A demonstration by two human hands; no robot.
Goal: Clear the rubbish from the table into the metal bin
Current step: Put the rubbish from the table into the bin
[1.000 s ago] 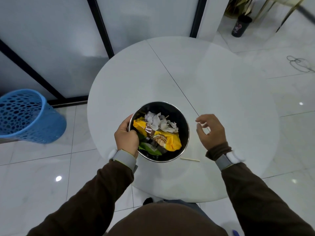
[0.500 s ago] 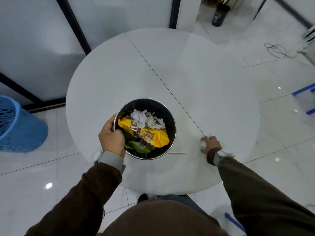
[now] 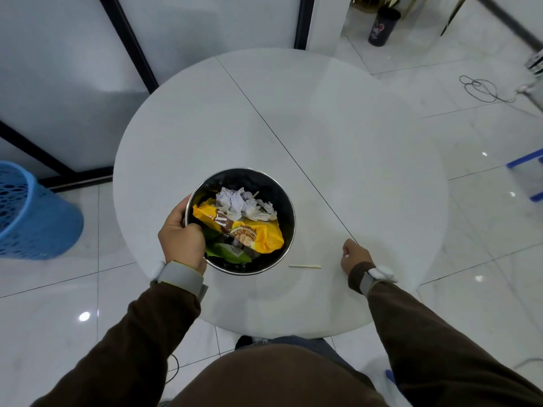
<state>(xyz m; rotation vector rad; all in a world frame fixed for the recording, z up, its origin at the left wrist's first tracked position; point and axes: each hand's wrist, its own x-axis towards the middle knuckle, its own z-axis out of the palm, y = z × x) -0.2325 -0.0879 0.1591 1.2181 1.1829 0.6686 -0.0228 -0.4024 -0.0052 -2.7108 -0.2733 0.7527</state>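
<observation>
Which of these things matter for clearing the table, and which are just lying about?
For the job: metal bin, its rim gripped by the left hand; thin stick on the table; right hand near it.
Just lying about: blue basket, black cup, cable, all on the floor.

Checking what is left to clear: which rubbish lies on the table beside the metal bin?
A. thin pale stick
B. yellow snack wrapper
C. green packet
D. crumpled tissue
A: the thin pale stick lies on the white table just right of the metal bin; the yellow snack wrapper and crumpled tissues are inside it.
</observation>
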